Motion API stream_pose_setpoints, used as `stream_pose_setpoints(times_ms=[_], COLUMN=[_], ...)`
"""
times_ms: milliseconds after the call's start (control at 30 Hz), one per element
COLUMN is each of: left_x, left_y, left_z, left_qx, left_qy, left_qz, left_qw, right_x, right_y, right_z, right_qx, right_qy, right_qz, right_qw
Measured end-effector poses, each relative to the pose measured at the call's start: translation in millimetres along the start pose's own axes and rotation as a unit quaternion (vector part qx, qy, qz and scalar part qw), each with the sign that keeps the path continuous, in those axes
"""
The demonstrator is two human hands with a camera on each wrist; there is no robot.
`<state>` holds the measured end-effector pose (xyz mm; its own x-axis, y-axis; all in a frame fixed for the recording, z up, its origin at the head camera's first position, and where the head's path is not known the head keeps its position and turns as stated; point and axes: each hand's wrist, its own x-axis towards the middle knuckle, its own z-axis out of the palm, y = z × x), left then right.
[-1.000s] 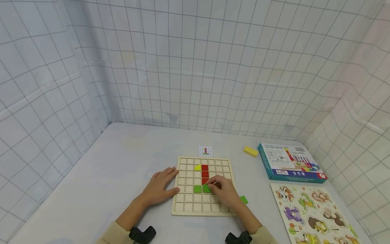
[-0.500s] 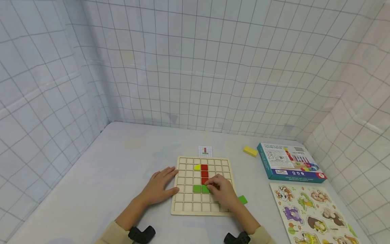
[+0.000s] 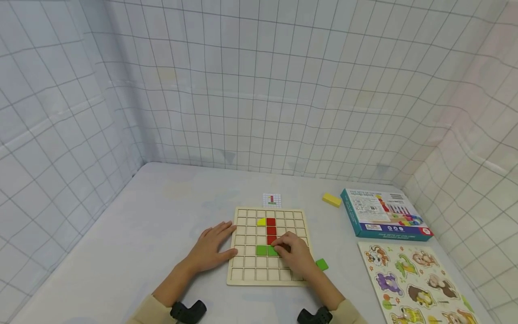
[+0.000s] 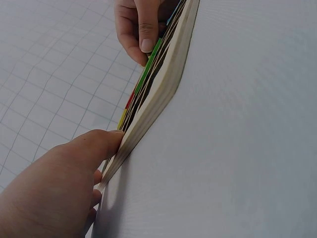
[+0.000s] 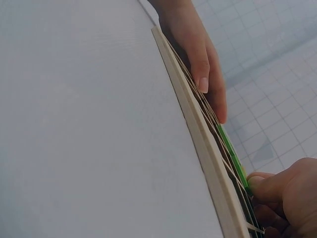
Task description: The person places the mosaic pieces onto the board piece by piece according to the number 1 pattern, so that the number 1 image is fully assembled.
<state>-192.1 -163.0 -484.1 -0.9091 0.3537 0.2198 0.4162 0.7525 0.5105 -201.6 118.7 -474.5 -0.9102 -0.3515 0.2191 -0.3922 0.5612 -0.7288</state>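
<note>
A wooden grid board (image 3: 250, 273) lies on the table. My left hand (image 3: 212, 247) rests at its left edge, fingers extended, with thumb and fingertips touching the rim. On the grid, a yellow piece (image 3: 261, 222) with a slanted side sits left of a column of red tiles (image 3: 271, 231). Below them are two green tiles side by side. My right hand (image 3: 294, 254) pinches the right-hand green tile (image 3: 272, 250) between thumb and curled fingers, its right part hidden by the fingertips. In the right wrist view the thumb presses against this green tile (image 5: 234, 153).
Beyond the board lies a small patterned card (image 3: 272, 200). A loose green tile (image 3: 322, 264) is beside my right forearm. Farther right are a yellow block (image 3: 332, 200), a printed teal box (image 3: 388, 215) and an animal puzzle board (image 3: 417, 283).
The green tile under my right fingers stood slightly askew one second ago; it now lies level beside the other green tile. My left hand has kept its place.
</note>
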Motion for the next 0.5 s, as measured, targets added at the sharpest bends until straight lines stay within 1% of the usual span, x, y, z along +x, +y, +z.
stream_pose_setpoints(times_ms=[100, 333, 500], left_x=[-0.2, 0.2, -0.2], left_y=[0.6, 2.2, 2.1], left_z=[-0.6, -1.7, -2.5], left_qx=[-0.003, -0.002, -0.002], left_qy=[-0.001, -0.023, -0.017], left_qz=[-0.001, -0.01, -0.008], left_qw=[1.0, 0.9997, 0.9998], right_x=[-0.3, -3.6, -5.9], right_y=[0.9, 0.0, -3.0], right_z=[0.3, -2.9, -8.6], right_qx=[0.005, 0.035, 0.04], right_qy=[0.001, -0.007, -0.007], right_qz=[0.003, 0.009, 0.013], right_qw=[1.0, 0.9993, 0.9991])
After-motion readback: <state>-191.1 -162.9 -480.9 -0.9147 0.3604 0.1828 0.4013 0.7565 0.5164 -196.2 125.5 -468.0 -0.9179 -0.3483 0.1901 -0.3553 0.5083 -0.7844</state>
